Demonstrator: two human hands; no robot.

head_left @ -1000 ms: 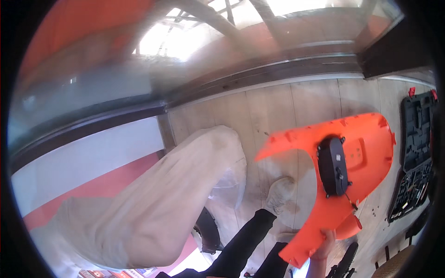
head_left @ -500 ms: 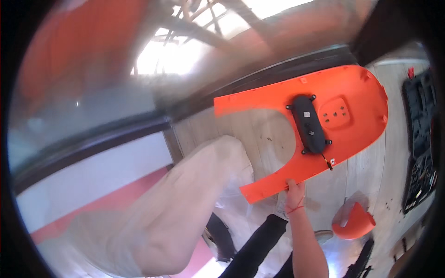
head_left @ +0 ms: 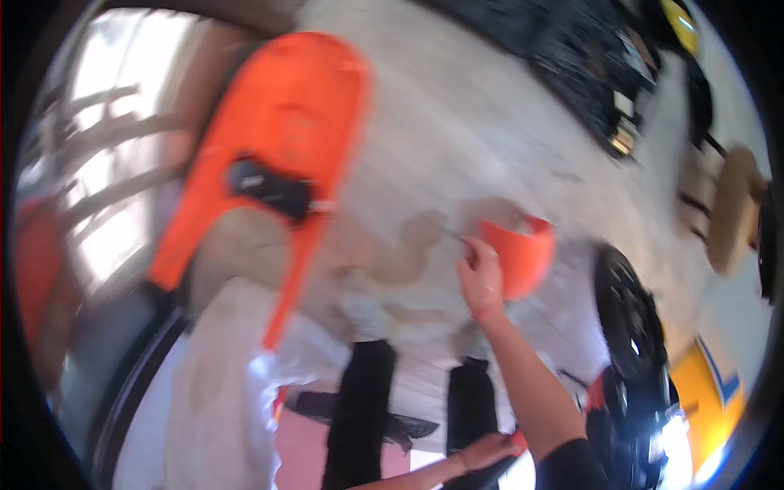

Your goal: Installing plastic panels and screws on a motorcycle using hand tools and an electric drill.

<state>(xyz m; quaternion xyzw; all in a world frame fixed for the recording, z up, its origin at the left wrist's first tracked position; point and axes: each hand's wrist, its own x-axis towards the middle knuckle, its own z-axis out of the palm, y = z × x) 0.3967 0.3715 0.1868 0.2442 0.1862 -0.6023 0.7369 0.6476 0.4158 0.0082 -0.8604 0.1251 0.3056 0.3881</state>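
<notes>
The right arm wears a plain black cloth sleeve (head_left: 567,467), which ends around the elbow and leaves the right forearm (head_left: 531,376) bare down to a thin, reddish cord-like bracelet (head_left: 487,312) at the wrist. The right hand (head_left: 480,273) is bare, as is the left hand (head_left: 488,451), whose wrist carries a narrow dark band (head_left: 465,463) (too blurred to tell its material). Two straight black fabric trouser legs, the left one (head_left: 359,408) and the right one (head_left: 471,400), run from the near side to hems above pale, greyish-white shoes (head_left: 364,318), their details lost in blur.
</notes>
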